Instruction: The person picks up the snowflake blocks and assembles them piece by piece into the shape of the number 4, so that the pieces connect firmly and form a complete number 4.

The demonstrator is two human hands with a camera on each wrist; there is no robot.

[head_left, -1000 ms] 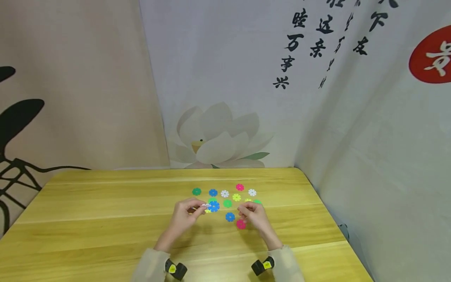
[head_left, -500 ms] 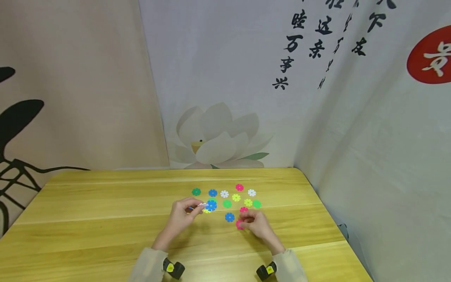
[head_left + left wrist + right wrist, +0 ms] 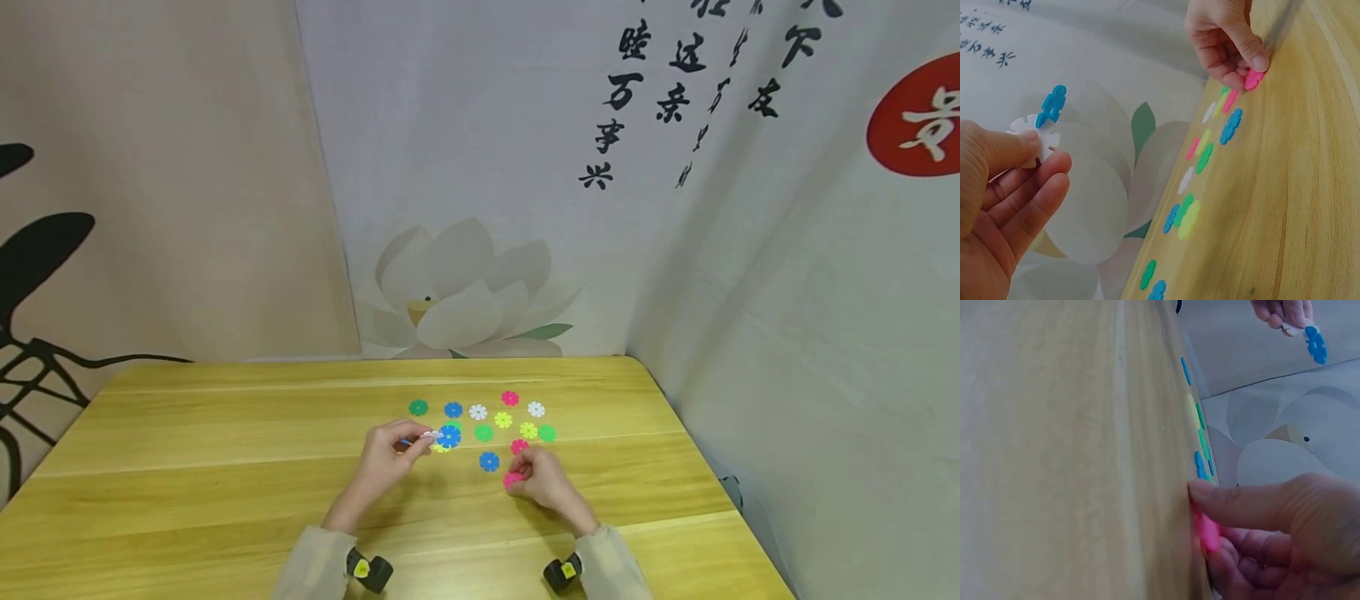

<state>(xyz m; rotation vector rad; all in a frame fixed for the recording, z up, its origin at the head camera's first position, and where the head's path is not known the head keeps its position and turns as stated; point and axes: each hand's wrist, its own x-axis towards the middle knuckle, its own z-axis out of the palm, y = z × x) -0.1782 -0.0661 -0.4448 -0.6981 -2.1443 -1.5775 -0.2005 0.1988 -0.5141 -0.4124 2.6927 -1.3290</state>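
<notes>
In the head view my left hand (image 3: 386, 458) is raised over the table, pinching a white snowflake disc (image 3: 1050, 140) between thumb and fingers. A blue snowflake disc (image 3: 1054, 103) stands joined to the edge of that white one, at an angle to it. My right hand (image 3: 547, 481) is lower and to the right, with a pink snowflake disc (image 3: 513, 481) pinched between thumb and fingertips. In the right wrist view part of this pink disc (image 3: 1209, 532) is hidden by the thumb. Whether it still touches the table cannot be told.
Several loose snowflake discs lie flat beyond the hands, among them a blue disc (image 3: 489, 462), another pink disc (image 3: 519, 447) and a dark green disc (image 3: 418, 407). The wooden table (image 3: 225, 483) ends at a printed curtain (image 3: 480, 167) behind.
My right hand has come down toward the near pink disc and now pinches it, the disc shifting slightly. The left hand has drifted a little left, still holding the joined white and blue discs.
</notes>
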